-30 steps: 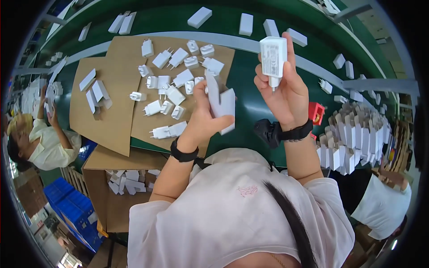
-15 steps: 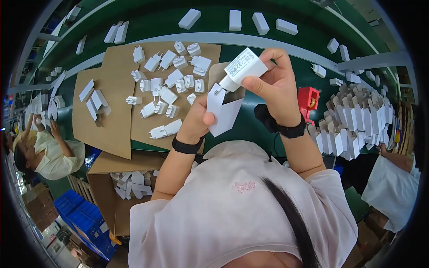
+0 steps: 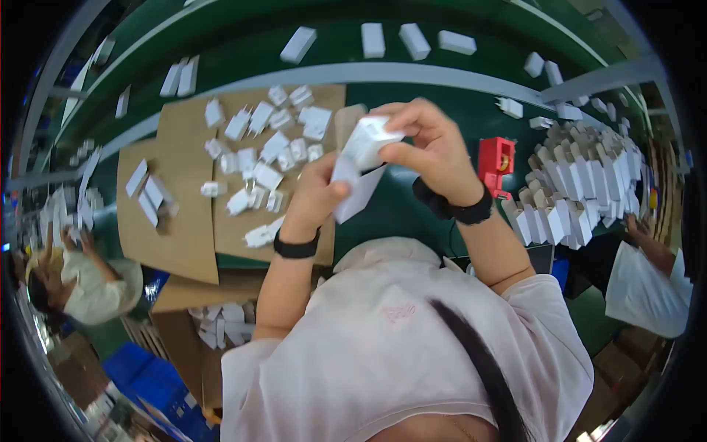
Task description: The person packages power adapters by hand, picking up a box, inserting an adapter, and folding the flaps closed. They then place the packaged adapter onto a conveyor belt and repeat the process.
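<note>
Both hands meet above the green bench (image 3: 412,214), just off the right edge of the cardboard sheet (image 3: 191,236). The right hand (image 3: 434,151) pinches a white charger (image 3: 372,140) between thumb and fingers, its long axis tilted, the lower end pointing down-left toward the left hand (image 3: 317,195). The left hand is closed on a small white carton (image 3: 353,191), which hangs just below the charger, touching or nearly touching it; whether the carton's mouth is open toward the charger cannot be told. So the charger sits directly above and slightly right of the carton, and the right hand is the one carrying it. On the cardboard, toward its upper right corner, lie many loose chargers (image 3: 261,151). Finished cartons (image 3: 372,38) sit along the far belt. At the bench's right side stands a red fixture (image 3: 496,162), and beyond it a dense cluster of open cartons (image 3: 582,184). Other people work at the far left and right edges.
</note>
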Demonstrator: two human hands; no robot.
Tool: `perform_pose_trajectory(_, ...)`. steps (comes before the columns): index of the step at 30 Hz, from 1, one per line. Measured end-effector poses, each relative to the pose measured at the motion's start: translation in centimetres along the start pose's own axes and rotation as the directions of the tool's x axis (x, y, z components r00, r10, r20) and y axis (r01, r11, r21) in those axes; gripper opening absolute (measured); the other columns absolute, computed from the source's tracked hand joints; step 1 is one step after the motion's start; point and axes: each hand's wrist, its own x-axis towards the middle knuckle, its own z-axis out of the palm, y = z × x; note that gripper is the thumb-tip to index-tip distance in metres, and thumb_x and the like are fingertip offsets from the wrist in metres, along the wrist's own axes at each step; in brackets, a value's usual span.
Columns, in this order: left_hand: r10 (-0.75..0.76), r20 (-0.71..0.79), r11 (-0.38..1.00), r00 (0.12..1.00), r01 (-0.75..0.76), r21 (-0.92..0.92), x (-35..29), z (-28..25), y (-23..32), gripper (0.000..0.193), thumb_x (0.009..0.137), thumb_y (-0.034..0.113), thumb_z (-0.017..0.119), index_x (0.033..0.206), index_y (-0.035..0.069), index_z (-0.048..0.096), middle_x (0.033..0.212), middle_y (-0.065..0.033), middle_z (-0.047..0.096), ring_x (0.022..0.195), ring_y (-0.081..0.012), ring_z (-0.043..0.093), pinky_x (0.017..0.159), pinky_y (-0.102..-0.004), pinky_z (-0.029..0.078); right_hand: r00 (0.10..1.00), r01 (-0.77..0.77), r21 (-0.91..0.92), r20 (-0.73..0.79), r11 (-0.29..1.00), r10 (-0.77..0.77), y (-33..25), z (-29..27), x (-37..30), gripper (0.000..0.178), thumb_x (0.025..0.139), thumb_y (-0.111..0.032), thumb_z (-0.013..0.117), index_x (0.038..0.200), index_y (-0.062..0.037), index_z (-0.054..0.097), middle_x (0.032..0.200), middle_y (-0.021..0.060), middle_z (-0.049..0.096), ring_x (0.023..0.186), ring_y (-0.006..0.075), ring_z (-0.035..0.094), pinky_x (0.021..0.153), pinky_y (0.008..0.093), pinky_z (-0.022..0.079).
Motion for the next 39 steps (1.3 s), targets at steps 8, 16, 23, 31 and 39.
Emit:
perform_pose_trajectory(8,0.039,-0.09,0.96,0.995,-0.062,-0.273,1.3,3.0,1.1,0.085,0.07,0.059,0.064,0.126,0.001,0.035,0.108,-0.0108,0.055,0.09,-0.0186,0.059,0.073,-0.0285,0.049,0.997,-0.078,0.16,-0.001,0.984,0.079,2.4,0.4,-1.7,0.063,0.078,-0.009,0.067,0.132,-0.0078,0.036,0.113,0.0088,0.053,0.099,0.014,0.051,0.084,0.0265,0.045)
perform_pose_trajectory(16,0.388,-0.162,0.823,0.907,-0.262,0.503,1.7,6.8,2.1,0.061,0.088,0.035,0.053,0.131,0.001,0.026,0.121,-0.011,0.04,0.106,-0.0185,0.044,0.09,-0.0321,0.036,0.948,0.051,-0.172,-0.303,0.984,-0.102,4.2,1.4,-1.3,0.02,0.085,-0.02,0.059,0.098,-0.004,0.057,0.085,0.0018,0.055,0.073,0.0083,0.047,0.064,0.0234,0.041)
perform_pose_trajectory(23,0.185,-0.231,0.897,0.955,-0.067,0.438,0.5,6.4,1.9,0.051,0.088,0.021,0.054,0.128,0.003,0.028,0.114,-0.0105,0.044,0.104,-0.0181,0.044,0.089,-0.0303,0.037,0.956,0.074,-0.128,-0.274,0.989,-0.107,4.9,1.4,-1.7,0.014,0.082,-0.012,0.061,0.092,-0.0023,0.06,0.083,0.0045,0.058,0.071,0.0103,0.053,0.062,0.0222,0.043)
perform_pose_trajectory(31,0.192,0.001,0.879,0.981,-0.172,0.444,-0.1,4.3,1.5,0.06,0.084,0.014,0.06,0.124,0.002,0.017,0.097,-0.0175,0.054,0.084,-0.0223,0.057,0.073,-0.0317,0.046,0.997,-0.063,-0.261,-0.058,0.963,0.049,1.1,-0.8,-1.0,0.019,0.083,-0.008,0.058,0.097,0.0002,0.066,0.099,0.0102,0.063,0.093,0.0157,0.058,0.078,0.0256,0.047)
perform_pose_trajectory(39,0.192,0.027,0.837,0.981,-0.178,0.518,-1.5,3.6,2.0,0.069,0.081,0.033,0.064,0.124,0.006,0.017,0.094,-0.02,0.057,0.082,-0.0278,0.06,0.069,-0.0334,0.048,0.959,-0.281,-0.234,-0.04,0.931,0.279,0.1,-1.0,-0.9,0.022,0.078,-0.002,0.058,0.098,0.0003,0.066,0.094,0.0108,0.066,0.08,0.0127,0.062,0.073,0.0228,0.049)
